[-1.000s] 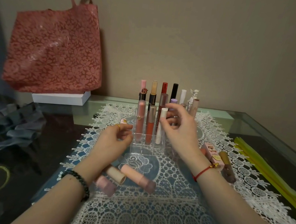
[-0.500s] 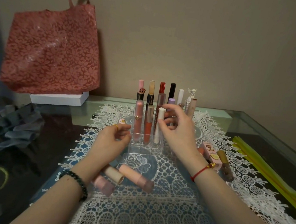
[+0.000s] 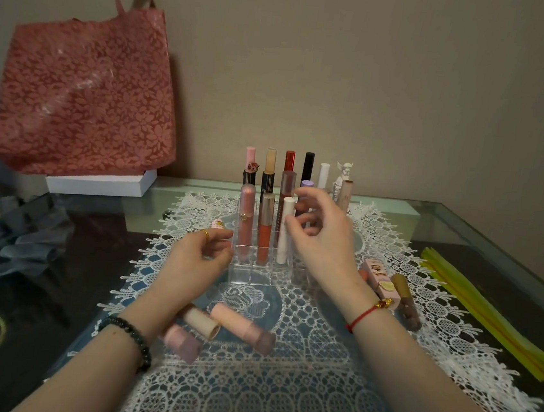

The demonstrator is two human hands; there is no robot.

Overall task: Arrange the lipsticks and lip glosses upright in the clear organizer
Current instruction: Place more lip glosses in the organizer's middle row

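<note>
The clear organizer [image 3: 250, 272] stands on the lace mat [image 3: 278, 391] with several lip glosses and lipsticks upright in it, among them a pink gloss [image 3: 245, 223], an orange gloss [image 3: 265, 232] and a white tube [image 3: 284, 234]. My left hand [image 3: 191, 261] pinches the organizer's left front corner. My right hand [image 3: 320, 241] hovers at its right side with fingers spread, thumb beside the white tube, hiding the slots behind it. Three pink and beige lipsticks [image 3: 242, 328] lie flat in front. A pink boxed lipstick [image 3: 380, 282] and a brown gloss [image 3: 404, 303] lie to the right.
A red flowered bag [image 3: 85, 85] leans on the wall above a white box [image 3: 98, 182] at the back left. Grey fabric [image 3: 15, 239] lies at the left. Yellow-green strips [image 3: 487, 312] run along the glass table's right side. A small pink-capped item [image 3: 218, 224] sits behind my left hand.
My right hand has drifted slightly down and left toward the white tube, with its fingers spread wider. My left hand stays at the organizer's corner.
</note>
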